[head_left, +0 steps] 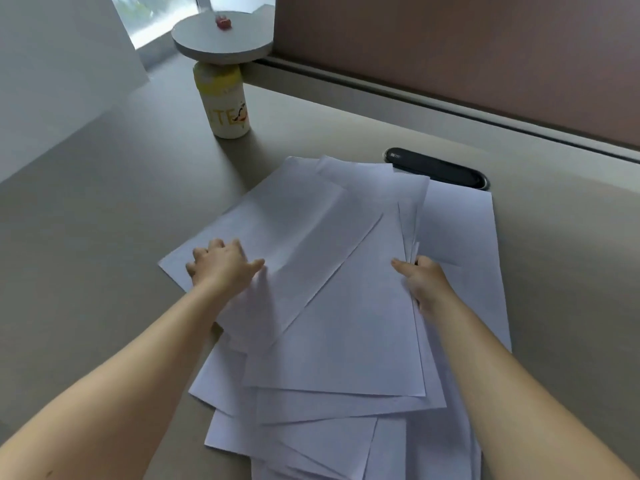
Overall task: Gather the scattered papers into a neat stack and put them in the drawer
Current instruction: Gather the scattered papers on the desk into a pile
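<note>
Several white paper sheets (332, 306) lie fanned and overlapping across the middle of the beige desk (104, 202), their edges pointing in different directions. My left hand (221, 266) rests on the left side of the pile, fingers curled over a sheet's edge. My right hand (424, 282) is at the right side, thumb on top and fingers tucked under the edges of several sheets. One sheet (460, 244) lies flat further right, under my right hand. No drawer is in view.
A white bottle with a yellow cap (225, 102) stands at the back left. A round grey disc (221, 38) with a small red object (223, 22) is above it. A black oval cable port (436, 167) lies behind the papers. A brown partition (450, 57) closes the back.
</note>
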A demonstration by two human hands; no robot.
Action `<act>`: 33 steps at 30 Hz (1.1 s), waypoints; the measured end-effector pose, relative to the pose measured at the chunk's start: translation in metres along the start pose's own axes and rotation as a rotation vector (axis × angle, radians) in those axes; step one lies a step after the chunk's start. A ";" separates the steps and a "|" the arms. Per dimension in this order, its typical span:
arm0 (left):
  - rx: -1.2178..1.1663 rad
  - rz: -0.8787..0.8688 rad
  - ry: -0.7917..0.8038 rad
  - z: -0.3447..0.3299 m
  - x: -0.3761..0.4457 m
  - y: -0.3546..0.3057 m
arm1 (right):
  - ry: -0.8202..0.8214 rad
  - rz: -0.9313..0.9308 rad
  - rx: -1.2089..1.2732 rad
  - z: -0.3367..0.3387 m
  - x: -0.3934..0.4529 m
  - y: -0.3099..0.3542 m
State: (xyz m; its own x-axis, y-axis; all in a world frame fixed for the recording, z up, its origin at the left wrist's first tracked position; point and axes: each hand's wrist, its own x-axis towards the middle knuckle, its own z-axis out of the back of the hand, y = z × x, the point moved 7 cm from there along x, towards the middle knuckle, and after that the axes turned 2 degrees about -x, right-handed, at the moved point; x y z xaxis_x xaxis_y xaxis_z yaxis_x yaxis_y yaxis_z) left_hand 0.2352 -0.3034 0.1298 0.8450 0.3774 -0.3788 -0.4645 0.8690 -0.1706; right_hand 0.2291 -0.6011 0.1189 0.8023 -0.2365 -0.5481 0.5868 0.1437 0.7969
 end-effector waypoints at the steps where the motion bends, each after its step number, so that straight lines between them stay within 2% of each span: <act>1: 0.088 -0.050 0.018 0.000 -0.002 -0.007 | 0.018 0.007 -0.009 -0.005 0.002 0.002; 4: 0.206 -0.200 0.055 -0.003 -0.011 -0.030 | 0.035 0.030 0.018 -0.019 0.005 0.010; 8: -0.007 -0.322 0.040 0.002 -0.011 -0.042 | 0.008 0.031 0.037 -0.026 0.007 0.017; 11: -0.307 -0.212 -0.044 0.008 0.009 -0.022 | 0.012 0.012 0.067 -0.030 0.008 0.016; 15: -0.389 -0.091 -0.049 0.006 0.024 -0.003 | 0.000 0.136 -0.032 -0.032 0.003 0.026; 18: -0.658 -0.062 -0.068 0.010 0.025 0.000 | 0.063 0.224 0.006 -0.028 -0.003 0.034; 20: -0.928 -0.025 -0.002 0.010 0.022 0.001 | 0.108 0.217 0.060 -0.022 -0.007 0.034; 22: -1.165 -0.052 0.171 0.006 0.016 -0.008 | 0.158 0.187 0.092 -0.016 -0.009 0.031; 24: -1.239 -0.074 0.299 0.002 0.007 -0.017 | 0.193 0.157 0.110 -0.010 -0.013 0.027; 25: -1.217 -0.082 0.304 0.000 0.003 -0.020 | 0.190 0.144 0.103 -0.007 -0.015 0.024; 27: -1.170 -0.096 0.237 -0.002 -0.002 -0.021 | 0.085 0.144 -0.031 0.005 -0.016 0.016; 30: -1.102 -0.061 0.106 -0.006 -0.005 -0.011 | -0.176 0.091 -0.390 0.037 -0.014 -0.001; 33: -1.060 0.031 0.011 -0.011 -0.005 0.010 | -0.301 -0.031 -0.482 0.056 -0.021 -0.016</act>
State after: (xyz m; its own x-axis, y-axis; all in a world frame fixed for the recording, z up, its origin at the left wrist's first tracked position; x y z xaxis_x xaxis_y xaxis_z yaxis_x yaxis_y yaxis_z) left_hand 0.2235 -0.2996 0.1199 0.8288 0.3871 -0.4040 -0.4841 0.1340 -0.8647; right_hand 0.1970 -0.6519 0.1318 0.7584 -0.5010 -0.4169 0.6502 0.5376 0.5368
